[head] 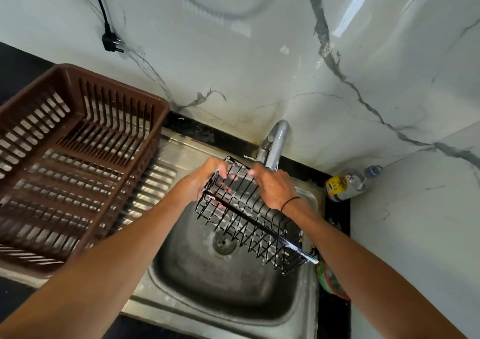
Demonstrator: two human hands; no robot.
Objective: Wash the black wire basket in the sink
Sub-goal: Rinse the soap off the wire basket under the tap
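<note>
The black wire basket (255,228) hangs tilted over the steel sink (207,281), soap suds clinging to its wires. My left hand (207,180) grips its far left end, fingers showing through the wires. My right hand (275,185) rests on the basket's far rim, right under the chrome tap's spout (276,144). No running water is visible. The basket's near end points toward the sink's right edge.
A brown plastic dish rack (70,162) stands on the draining board to the left. A clear bottle with a yellow label (348,182) lies in the right corner. A green and red object (331,279) sits by the sink's right rim. A black plug (111,41) hangs on the marble wall.
</note>
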